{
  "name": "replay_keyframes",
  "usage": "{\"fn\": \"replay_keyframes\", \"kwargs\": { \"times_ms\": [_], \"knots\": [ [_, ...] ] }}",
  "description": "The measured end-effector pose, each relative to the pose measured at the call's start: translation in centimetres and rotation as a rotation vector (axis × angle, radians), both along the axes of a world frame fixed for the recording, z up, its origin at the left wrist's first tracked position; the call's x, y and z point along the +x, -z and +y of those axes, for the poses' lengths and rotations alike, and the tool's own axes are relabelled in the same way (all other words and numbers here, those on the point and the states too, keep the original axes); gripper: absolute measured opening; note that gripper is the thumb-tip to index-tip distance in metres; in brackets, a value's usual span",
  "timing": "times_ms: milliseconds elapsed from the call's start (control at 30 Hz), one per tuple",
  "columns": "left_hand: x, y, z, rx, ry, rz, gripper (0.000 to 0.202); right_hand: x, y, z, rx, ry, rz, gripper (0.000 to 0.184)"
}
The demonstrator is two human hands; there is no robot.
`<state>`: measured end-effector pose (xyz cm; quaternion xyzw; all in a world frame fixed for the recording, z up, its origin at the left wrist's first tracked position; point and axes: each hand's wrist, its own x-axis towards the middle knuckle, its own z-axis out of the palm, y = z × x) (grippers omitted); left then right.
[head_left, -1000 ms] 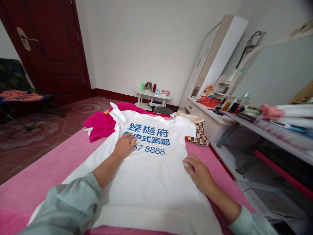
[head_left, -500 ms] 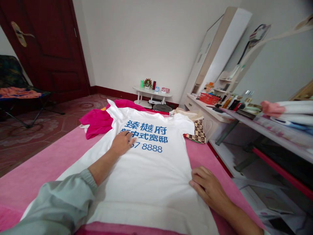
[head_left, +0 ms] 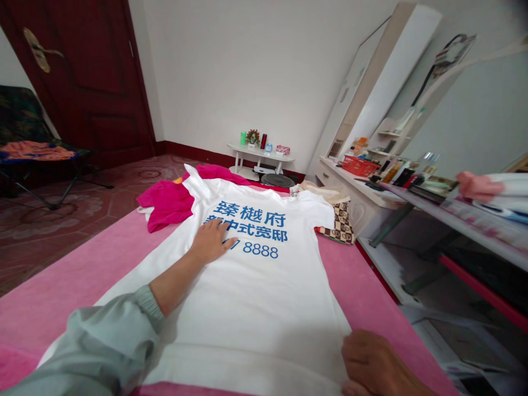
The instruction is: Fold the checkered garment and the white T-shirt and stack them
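Note:
A white T-shirt [head_left: 256,297] with blue printed characters and digits lies spread out on a pink-covered surface [head_left: 105,258], its neck end facing away from me. My left hand [head_left: 211,242] rests flat on the print at the chest, fingers spread, partly covering some characters. At the lower right, my right hand [head_left: 373,363] is closed on the shirt's side edge close to the hem; its fingertips are partly hidden. Bright pink clothing [head_left: 167,203] lies beyond the left sleeve. A brown-and-cream patterned cloth [head_left: 342,220] shows beside the right sleeve.
A white dressing table [head_left: 330,171] with a red basket [head_left: 359,165] and bottles stands on the right, next to a glass shelf [head_left: 445,212]. A small white table [head_left: 259,152] stands by the far wall. A folding chair [head_left: 39,157] is on the left near the door [head_left: 99,82].
My right hand has moved down along the shirt's right edge toward the hem, and the side creases there have smoothed out. My left hand stays on the print. The view has shifted slightly.

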<state>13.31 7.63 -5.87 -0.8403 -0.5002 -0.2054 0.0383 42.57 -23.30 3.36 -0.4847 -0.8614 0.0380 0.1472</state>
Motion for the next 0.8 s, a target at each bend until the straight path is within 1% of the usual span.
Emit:
{"fn": "replay_keyframes", "kwargs": {
  "times_ms": [33,100,133,200,267,300,333,367,433,467,533,600,667,700,767,800],
  "knots": [
    [0.1,0.0,-0.1,0.001,-0.001,0.002,0.061,-0.8,-0.5,1.1,-0.029,-0.01,-0.018,0.027],
    [0.1,0.0,-0.1,0.01,0.0,0.007,0.062,-3.2,-1.6,4.3,-0.062,0.018,-0.011,0.028],
    [0.1,0.0,-0.2,0.015,0.004,0.01,0.062,-4.7,-2.1,6.2,-0.092,0.038,0.009,0.028],
    [0.0,0.1,-0.2,0.024,0.011,0.015,0.062,-7.8,-2.8,10.4,-0.091,0.048,0.075,0.027],
    [-0.2,0.2,-0.1,0.023,0.02,0.015,0.061,-10.5,-2.7,14.7,-0.102,0.034,0.101,0.045],
    [-0.3,0.3,0.0,0.02,0.026,0.013,0.06,-11.3,-2.2,16.6,-0.114,0.039,0.105,0.053],
    [-0.4,0.4,0.1,0.02,0.031,0.008,0.06,-11.9,-1.3,18.5,-0.117,0.073,0.109,0.057],
    [-0.4,0.4,0.1,0.021,0.033,-0.001,0.059,-12.1,-0.2,20.1,-0.113,0.134,0.111,0.058],
    [-0.5,0.5,0.3,0.024,0.038,-0.025,0.057,-11.6,2.7,22.7,-0.096,0.327,0.086,0.058],
    [-0.4,0.5,0.3,0.022,0.042,-0.038,0.055,-11.2,4.1,23.6,-0.108,0.4,0.045,0.059],
    [-0.3,0.2,0.2,0.008,0.045,-0.079,0.05,-10.1,6.7,24.7,-0.114,0.479,-0.033,0.061],
    [-0.3,-0.4,-0.1,-0.002,0.037,-0.156,0.045,-9.3,8.2,25.2,-0.103,0.492,-0.073,0.063],
    [-0.8,-1.2,-0.4,0.024,-0.026,-0.271,0.041,-9.0,8.7,25.2,-0.087,0.487,-0.073,0.062],
    [-1.3,-1.7,-0.5,0.047,-0.087,-0.318,0.04,-8.9,8.7,25.2,-0.088,0.484,-0.068,0.061],
    [-2.9,-2.6,-0.4,0.089,-0.256,-0.342,0.036,-8.9,8.5,25.1,-0.085,0.484,-0.052,0.06],
    [-4.0,-2.9,-0.3,0.094,-0.348,-0.312,0.035,-9.0,8.4,25.1,-0.081,0.485,-0.044,0.059]
  ]
}}
